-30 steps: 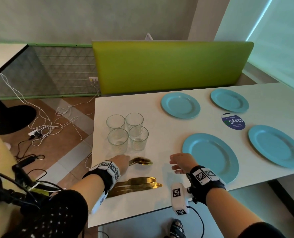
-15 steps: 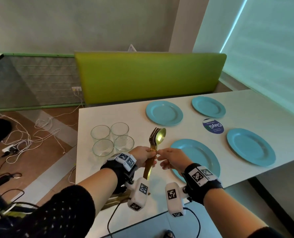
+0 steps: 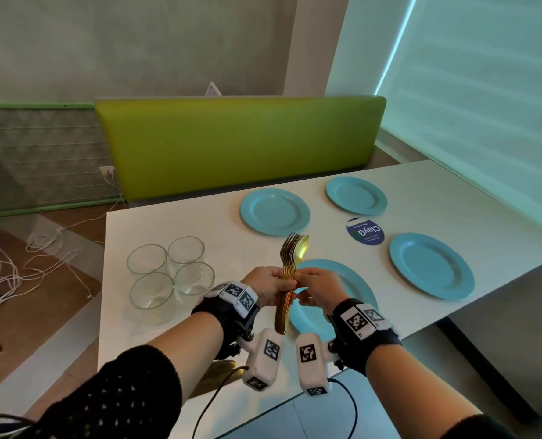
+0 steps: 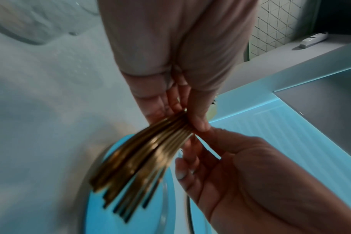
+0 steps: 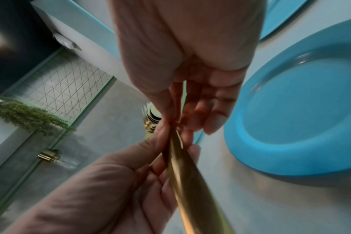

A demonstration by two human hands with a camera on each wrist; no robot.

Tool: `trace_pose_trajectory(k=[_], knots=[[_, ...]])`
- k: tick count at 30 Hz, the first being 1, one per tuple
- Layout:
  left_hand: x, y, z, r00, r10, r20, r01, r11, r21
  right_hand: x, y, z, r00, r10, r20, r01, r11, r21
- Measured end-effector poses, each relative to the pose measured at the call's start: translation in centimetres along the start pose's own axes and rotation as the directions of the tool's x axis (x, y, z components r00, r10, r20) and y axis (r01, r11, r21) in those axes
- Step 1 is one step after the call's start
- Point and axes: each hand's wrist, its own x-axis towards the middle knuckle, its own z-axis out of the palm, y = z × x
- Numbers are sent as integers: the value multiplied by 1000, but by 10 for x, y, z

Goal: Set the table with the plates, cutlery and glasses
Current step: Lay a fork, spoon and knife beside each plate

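Note:
My left hand (image 3: 280, 285) grips a bundle of gold cutlery (image 3: 291, 264), forks with a spoon in front, held upright over the near blue plate (image 3: 348, 299). My right hand (image 3: 301, 285) pinches the same bundle from the right. The left wrist view shows the fanned handles (image 4: 148, 155) between my left hand (image 4: 182, 110) and the right hand (image 4: 192, 152). From the right wrist, a gold handle (image 5: 190, 182) runs between the fingers (image 5: 208, 117) beside the plate (image 5: 301, 118). Three more blue plates (image 3: 274, 212) (image 3: 356, 195) (image 3: 431, 270) lie on the white table (image 3: 174, 223). Several glasses (image 3: 171, 270) stand at the left.
Gold knives (image 3: 219, 367) lie near the table's front edge, mostly hidden under my left wrist. A round dark blue sticker (image 3: 366, 232) sits between the plates. A green bench back (image 3: 241, 144) runs behind the table. Cables (image 3: 16, 267) trail on the floor at the left.
My left hand has lifted the forks and spoon off the table and stood them upright. My right hand has come across and taken hold of the bundle.

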Motion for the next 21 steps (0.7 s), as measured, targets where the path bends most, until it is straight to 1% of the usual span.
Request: trace_pose_trajectory(k=[3, 8, 13, 17, 21], knots=[[12, 5, 15, 1000, -13, -9, 13, 1000, -5, 10, 0, -14, 999, 3, -33, -2, 1000, 20], [39, 12, 39, 997, -31, -70, 32, 999, 11, 34, -3, -38, 1000, 4, -28, -4, 1000, -3], [66, 29, 54, 984, -32, -174, 39, 999, 37, 60, -9, -75, 1000, 18, -24, -18, 1000, 3], [86, 36, 56, 965, -27, -260, 36, 999, 30, 87, -7, -116, 999, 28, -36, -31, 996, -89], [104, 37, 60, 946, -4, -324, 1, 1000, -11, 112, 5, -157, 995, 95, -30, -100, 965, -243]])
